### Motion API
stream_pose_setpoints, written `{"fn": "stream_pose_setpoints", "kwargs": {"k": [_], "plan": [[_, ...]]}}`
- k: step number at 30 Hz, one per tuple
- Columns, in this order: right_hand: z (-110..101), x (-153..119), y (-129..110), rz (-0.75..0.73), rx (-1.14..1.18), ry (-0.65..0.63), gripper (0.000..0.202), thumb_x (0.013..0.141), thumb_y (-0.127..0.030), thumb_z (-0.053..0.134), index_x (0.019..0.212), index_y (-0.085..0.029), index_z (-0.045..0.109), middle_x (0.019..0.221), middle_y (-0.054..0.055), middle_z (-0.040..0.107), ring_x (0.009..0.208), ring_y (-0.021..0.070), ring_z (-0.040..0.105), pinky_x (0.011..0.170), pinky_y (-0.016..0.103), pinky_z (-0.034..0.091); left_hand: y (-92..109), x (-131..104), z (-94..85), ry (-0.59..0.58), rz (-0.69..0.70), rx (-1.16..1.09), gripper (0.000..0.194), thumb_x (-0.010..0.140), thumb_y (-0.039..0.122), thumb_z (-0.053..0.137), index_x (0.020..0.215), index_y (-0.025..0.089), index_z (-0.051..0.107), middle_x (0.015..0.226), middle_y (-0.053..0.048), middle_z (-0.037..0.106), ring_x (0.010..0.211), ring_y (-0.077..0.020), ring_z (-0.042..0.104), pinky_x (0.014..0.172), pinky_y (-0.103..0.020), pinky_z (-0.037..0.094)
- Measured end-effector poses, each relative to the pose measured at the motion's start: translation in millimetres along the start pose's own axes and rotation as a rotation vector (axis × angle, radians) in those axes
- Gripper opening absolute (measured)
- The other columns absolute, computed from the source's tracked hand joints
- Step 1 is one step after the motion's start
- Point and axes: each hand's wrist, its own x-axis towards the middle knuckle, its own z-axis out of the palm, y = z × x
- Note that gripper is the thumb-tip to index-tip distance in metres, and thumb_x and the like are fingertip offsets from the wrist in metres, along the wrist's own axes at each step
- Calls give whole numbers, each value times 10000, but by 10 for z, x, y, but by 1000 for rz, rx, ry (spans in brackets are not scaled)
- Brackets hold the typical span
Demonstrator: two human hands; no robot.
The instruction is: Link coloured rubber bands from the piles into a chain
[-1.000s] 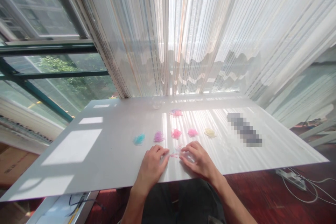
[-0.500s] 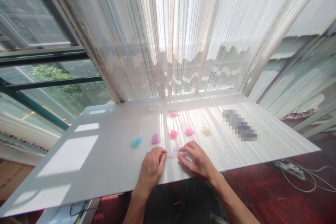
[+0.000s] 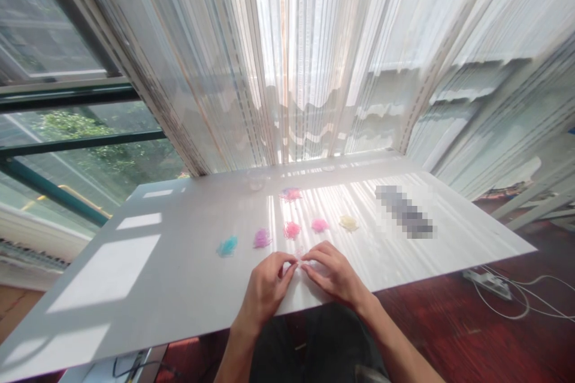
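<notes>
My left hand and my right hand meet near the front edge of the white table, thumbs and forefingers bent together almost tip to tip. Whatever lies between the fingertips is too small to make out. Just behind them, a faint pinkish bunch of thin loops is partly hidden by the fingers. Small piles that look like rubber bands form a row beyond: a teal pile, a purple pile, a red-pink pile, a pink pile and a pale yellow pile.
A mixed pink and blue pile lies farther back. Behind it stands a clear dish. A pixelated dark object is on the right. Sheer curtains hang along the far edge. A power strip with cables rests on the floor.
My hands have come closer together, the left moving right, and their fingertips now nearly touch. The right fingers have narrowed. The whole view has shifted slightly.
</notes>
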Motion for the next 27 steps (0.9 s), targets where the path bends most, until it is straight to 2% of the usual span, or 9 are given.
{"fn": "stream_pose_setpoints", "kwargs": {"k": [9, 27], "plan": [[7, -5, 5, 6, 4, 4, 111, 975, -207, 623, 994, -233, 729, 888, 63, 689, 845, 213, 670, 753, 335, 589, -8, -39, 32, 26, -50, -57, 159, 987, 304, 578, 1032, 205, 694, 918, -43, 749, 618, -132, 573, 637, -258, 522], [-2, 2, 17, 18, 4, 14, 127, 983, -264, 641, 983, -236, 765, 849, 63, 707, 813, 216, 695, 728, 336, 607, 2, -36, 24, 11, -99, -124, 161, 979, 314, 603, 949, 209, 720, 889, -39, 755, 667, -143, 633, 615, -240, 528]]}}
